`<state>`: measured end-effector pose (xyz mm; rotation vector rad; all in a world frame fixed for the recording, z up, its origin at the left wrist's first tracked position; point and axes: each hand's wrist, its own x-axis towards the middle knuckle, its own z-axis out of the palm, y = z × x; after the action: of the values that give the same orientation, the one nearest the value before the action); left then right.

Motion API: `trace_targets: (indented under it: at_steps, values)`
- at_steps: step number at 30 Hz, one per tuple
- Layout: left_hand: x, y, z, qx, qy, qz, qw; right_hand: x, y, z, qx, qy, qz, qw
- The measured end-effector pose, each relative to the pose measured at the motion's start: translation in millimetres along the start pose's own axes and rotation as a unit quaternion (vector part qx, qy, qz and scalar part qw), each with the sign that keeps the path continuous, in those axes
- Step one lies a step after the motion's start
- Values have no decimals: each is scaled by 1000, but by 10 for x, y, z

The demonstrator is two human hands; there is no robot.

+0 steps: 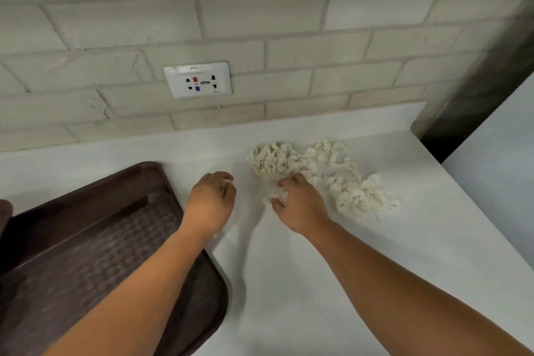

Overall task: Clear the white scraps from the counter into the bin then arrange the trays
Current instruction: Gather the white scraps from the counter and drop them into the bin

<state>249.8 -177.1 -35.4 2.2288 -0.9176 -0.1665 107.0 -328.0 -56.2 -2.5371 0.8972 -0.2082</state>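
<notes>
Scraps (pixel 274 160), white and curled, lay in a loose, ragged heap on the pale counter (pixel 289 283). The heap sat near the brick wall (pixel 289 23) and right of centre, trailing from a thick clump at the back to a second clump nearer the counter's right edge.

The right hand (pixel 300 202) reached into the near-left edge of the heap. Its fingers and thumb were curled round a small bunch of scraps, which showed white between them.

The left hand (pixel 211 199) hovered just left of the heap, apart from the right hand, knuckles up and fingers curled under. A fleck of white showed at its fingertips, but against the white counter I could not tell whether it gripped anything.

A dark brown tray (pixel 86 254) with a textured floor sat on the counter at the left. The left forearm crossed above its near-right corner. A second rim line ran inside it; whether that was another tray stacked askew was unclear.

A white socket (pixel 198 79) was set in the wall above the counter.
</notes>
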Motion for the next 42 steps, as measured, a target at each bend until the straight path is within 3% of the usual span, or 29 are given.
trace_targets:
  at_steps: [3, 7, 13, 17, 27, 34, 42]
  values:
    - [-57, -49, -54, -30, -37, -43, 998, -34, 8, 57, -34, -9, -1, 999]
    - [-153, 3, -46, -53, -29, -45, 997, -42, 58, 6, -15, -9, 15, 1000]
    - [-268, 248, -59, 18, -66, -61, 996, -100, 64, -206, 98, 11, 27, 995]
    - [-365, 357, -50, -4, -71, -57, 996, -249, 16, -363, 130, 29, 30, 991]
    - [-712, 733, -10, 18, -65, 60, 996, -913, 168, -838, 175, 123, 50, 976]
    - [-1015, 1201, 335, 0, -100, 110, 989, -1531, 637, -1283, 131, 98, 75, 984]
    - [-1718, 2055, 816, -11, -158, 216, 963, -2697, 1286, -1493, 162, 149, 192, 956]
